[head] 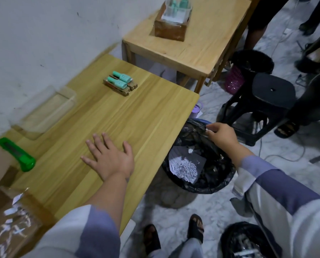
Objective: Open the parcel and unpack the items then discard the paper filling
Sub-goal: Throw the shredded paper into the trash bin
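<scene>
Our left hand (109, 157) lies flat on the table (136, 116), fingers straight and spread, holding nothing. Our right hand (221, 135) reaches over the bin (198, 157) beside the table edge, its fingertips pinched on the rim of the black liner (196, 133); a white scrap shows right at the fingertips, though we cannot tell whether it is held or only lying there.

Shredded paper (185, 169) already lies in the bin, below our right fingers. The unpacked items (121, 83), teal pieces on brown packs, sit well beyond our left fingertips. The parcel (12, 224) is behind our left wrist at the near corner, with white strips still on or in it. A green cutter (15, 154) lies to the left of our left fingers, and a clear tray (45, 110) beyond it by the wall.

We judge the discarding only partly done. The risks from here:
- The liner could slip off the rim if we tug it, and later filling would fall between bag and bin.
- Loose strips carried from the parcel could scatter on the floor, since the bin sits below the table edge.
- Reaching back for the parcel, our left arm could knock the cutter.
</scene>
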{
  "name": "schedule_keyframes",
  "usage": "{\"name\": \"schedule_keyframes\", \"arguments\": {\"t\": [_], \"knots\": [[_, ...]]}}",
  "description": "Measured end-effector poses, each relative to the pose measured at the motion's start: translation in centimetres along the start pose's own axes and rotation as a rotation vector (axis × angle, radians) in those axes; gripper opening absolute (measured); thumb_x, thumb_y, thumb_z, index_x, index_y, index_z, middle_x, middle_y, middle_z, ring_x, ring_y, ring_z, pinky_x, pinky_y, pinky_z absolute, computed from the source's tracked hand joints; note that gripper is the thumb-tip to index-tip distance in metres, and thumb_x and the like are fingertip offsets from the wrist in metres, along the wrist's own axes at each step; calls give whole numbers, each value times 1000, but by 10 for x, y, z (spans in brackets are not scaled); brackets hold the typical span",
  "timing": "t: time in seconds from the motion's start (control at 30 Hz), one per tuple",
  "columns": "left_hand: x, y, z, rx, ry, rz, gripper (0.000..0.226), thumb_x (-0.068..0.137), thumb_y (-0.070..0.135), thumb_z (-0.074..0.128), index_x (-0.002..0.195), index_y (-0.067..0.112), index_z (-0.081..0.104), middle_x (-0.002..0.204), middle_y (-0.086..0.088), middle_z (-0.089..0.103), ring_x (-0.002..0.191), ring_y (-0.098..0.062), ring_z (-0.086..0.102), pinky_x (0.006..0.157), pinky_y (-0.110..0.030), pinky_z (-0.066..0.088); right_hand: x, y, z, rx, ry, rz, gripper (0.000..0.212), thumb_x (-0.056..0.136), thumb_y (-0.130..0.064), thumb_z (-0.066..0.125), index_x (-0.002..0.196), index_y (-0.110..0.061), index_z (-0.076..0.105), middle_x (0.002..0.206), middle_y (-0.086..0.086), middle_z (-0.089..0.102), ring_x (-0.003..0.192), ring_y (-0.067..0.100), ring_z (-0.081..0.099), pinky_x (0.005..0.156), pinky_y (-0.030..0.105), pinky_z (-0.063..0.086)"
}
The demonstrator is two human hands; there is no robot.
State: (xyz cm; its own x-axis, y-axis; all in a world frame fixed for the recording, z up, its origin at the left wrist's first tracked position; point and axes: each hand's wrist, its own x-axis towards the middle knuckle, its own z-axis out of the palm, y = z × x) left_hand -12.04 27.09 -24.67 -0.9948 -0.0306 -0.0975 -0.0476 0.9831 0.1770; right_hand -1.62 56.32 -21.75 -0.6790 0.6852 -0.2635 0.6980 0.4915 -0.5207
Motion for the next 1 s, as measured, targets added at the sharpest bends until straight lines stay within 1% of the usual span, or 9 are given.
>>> {"name": "schedule_keyframes", "arguments": {"t": [0.13, 0.27, 0.33, 0.43, 0.57, 0.73, 0.83, 0.9, 1.0], "knots": [[-2, -3, -7, 7, -83, 15, 77, 91, 58, 25, 152, 15, 8, 162, -8, 3, 148, -28, -5, 114, -63, 0, -13, -24, -9, -33, -51, -68, 29, 89, -17, 58, 117, -12, 66, 121, 9, 68, 115, 24, 60, 98, 31, 44], [7, -3, -29, -10, -276, 14, 78, 93, 56, 31, 153, 17, 1, 162, -6, -8, 148, -28, -11, 115, -61, -1, -28, -56, -17, -81, -140, -166, 31, 89, -22, 58, 118, -15, 65, 121, 6, 67, 113, 23, 60, 95, 31, 44], [11, -3, -46, -80, -349, 34, 75, 93, 48, 42, 152, 18, 7, 162, -7, 3, 148, -29, 2, 117, -57, 9, -36, -75, -19, -101, -188, -221, 32, 89, -24, 57, 119, -16, 64, 121, 5, 67, 112, 23, 60, 94, 31, 45], [-2, -4, -70, -212, -359, 79, 70, 93, 37, 49, 151, 18, 14, 157, -8, 23, 143, -30, 25, 115, -48, 25, -50, -104, -23, -144, -248, -331, 32, 90, -27, 56, 120, -19, 62, 123, 7, 64, 113, 24, 58, 91, 31, 45], [-38, -25, -102, -340, -315, 64, 60, 93, 30, 51, 148, 19, 29, 149, -7, 39, 136, -29, 38, 112, -42, 34, -80, -144, -16, -175, -354, -531, 33, 91, -28, 56, 122, -19, 61, 127, 9, 62, 116, 22, 57, 89, 31, 45], [-88, -87, -134, -429, -132, -96, 53, 93, 29, 52, 143, 19, 40, 144, -5, 47, 130, -28, 45, 107, -37, 38, -131, -184, 8, -227, -492, -764, 32, 91, -27, 56, 121, -18, 61, 123, 9, 64, 112, 24, 59, 82, 26, 41], [-121, -133, -149, -483, 0, -202, 43, 91, 23, 53, 134, 18, 50, 134, -7, 57, 117, -27, 56, 99, -37, 46, -167, -206, 25, -240, -548, -868, 32, 90, -26, 57, 121, -18, 62, 122, 8, 65, 111, 24, 59, 82, 23, 40], [-136, -165, -155, -439, 78, -281, 39, 89, 24, 55, 129, 20, 55, 128, -6, 60, 116, -27, 56, 98, -35, 45, -189, -222, 37, -255, -577, -929, 32, 91, -24, 56, 121, -17, 62, 121, 8, 65, 111, 25, 60, 83, 24, 42], [-152, -213, -161, -423, 124, -389, 41, 88, 25, 57, 129, 21, 55, 132, -6, 58, 121, -27, 53, 103, -37, 42, -218, -245, 60, -258, -611, -991, 32, 90, -22, 57, 121, -16, 62, 121, 11, 64, 110, 26, 60, 87, 26, 44]]}}
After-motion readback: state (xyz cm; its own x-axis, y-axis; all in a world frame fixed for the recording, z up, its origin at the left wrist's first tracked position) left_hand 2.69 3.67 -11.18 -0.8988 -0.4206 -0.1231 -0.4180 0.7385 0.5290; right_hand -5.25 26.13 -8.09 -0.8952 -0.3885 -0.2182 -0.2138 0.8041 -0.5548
